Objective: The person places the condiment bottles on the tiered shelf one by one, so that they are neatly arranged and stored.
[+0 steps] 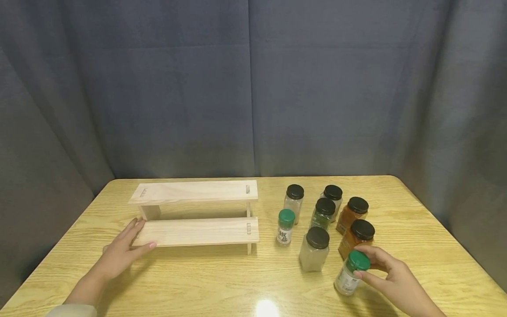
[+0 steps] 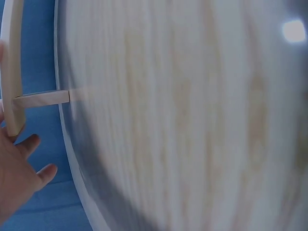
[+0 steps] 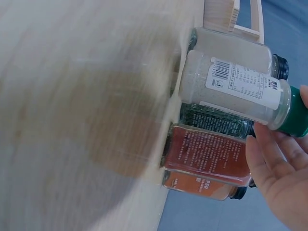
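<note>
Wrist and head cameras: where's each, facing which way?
Head: on the head, forward-down over the table; left fingers, right fingers show.
Left wrist: on that wrist, across the table to the wooden shelf; left fingers show.
Right wrist: on that wrist, toward the held green-capped bottle; right fingers show.
Head and right wrist share that bottle.

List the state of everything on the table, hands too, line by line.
Pale wooden two-tier shelf: standing, no jars on either tier.
Frontmost clear round green-lidded jar: lid on, held; whether lifted, unclear.
Clear round green-lidded jar by the shelf: lid on, upright.
Six clear black-lidded jars: lids on, upright.
Right grip: pinching the frontmost jar's lid.
Left grip: touching the shelf's left end.
</note>
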Motion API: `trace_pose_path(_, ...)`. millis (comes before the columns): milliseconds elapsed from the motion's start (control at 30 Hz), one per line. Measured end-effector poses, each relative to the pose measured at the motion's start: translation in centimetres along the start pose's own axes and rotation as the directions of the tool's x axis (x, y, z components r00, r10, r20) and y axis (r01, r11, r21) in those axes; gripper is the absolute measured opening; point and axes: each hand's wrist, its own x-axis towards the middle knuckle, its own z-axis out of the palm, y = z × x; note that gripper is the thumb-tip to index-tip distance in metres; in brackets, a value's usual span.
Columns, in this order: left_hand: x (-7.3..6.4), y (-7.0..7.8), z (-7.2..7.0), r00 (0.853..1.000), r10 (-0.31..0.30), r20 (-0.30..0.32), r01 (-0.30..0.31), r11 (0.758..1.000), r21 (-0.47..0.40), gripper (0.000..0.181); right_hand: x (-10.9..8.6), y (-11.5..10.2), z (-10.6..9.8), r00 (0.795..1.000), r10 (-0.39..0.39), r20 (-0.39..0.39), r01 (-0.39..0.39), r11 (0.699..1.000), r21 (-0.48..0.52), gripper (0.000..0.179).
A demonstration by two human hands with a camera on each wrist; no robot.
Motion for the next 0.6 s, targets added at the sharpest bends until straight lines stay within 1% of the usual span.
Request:
trace_pose_path(100,0.1,0.0,0.0,1.000,-0.014,0.002,0.014,1.000,-0.003,0.077,0.1,-0.3,-0.2,1.000,0.012,0.000,-0.012,1.000,-0.010,0.043)
trace_pose_path(267,0.1,-0.1,0.0,1.000,-0.016,0.007,0.016,0.999,-0.042,0.077,0.2,-0.7,-0.4,1.000,-0.004,-0.024,0.004,1.000,0.003,0.042)
trace_pose_path(400,0.1,-0.1,0.1,1.000,-0.021,0.013,0.022,0.997,-0.069,0.077,0.2,-0.9,-0.5,0.998,-0.040,-0.045,0.041,0.999,0.014,0.042)
trace_pose_path(600,0.0,0.1,0.1,0.999,-0.032,0.023,0.034,0.996,-0.086,0.078,0.3,-1.4,-0.8,0.989,-0.126,-0.082,0.129,0.991,0.026,0.041)
